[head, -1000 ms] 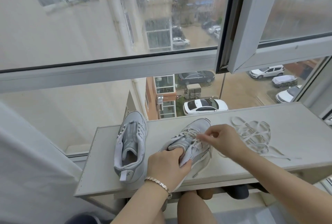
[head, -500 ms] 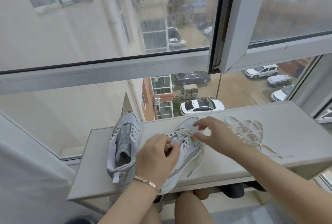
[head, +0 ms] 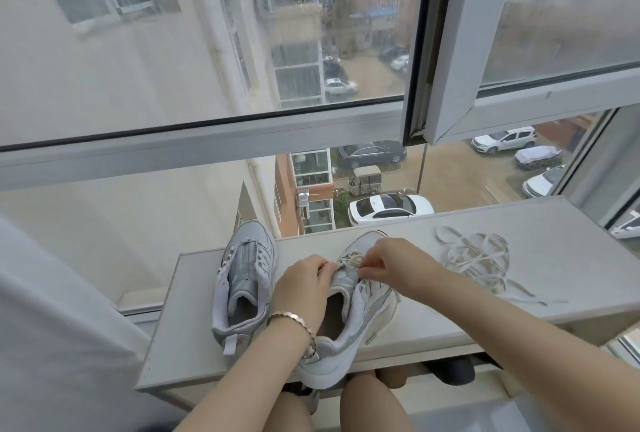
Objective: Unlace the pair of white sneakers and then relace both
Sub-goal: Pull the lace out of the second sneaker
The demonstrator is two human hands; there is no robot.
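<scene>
While the left grip (head: 301, 289) clamps the tongue of the white leather sneaker (head: 370, 307) on the white bench (head: 450, 324), the right grip (head: 394, 267) pinches its cream flat lace (head: 349, 258), just at its 9 o'clock. The shoe's long axis runs 7 to 1 o'clock.

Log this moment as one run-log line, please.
left hand: grips laced sneaker; right hand: pinches its lace; other sneaker: unlaced; loose lace: on ledge
</scene>
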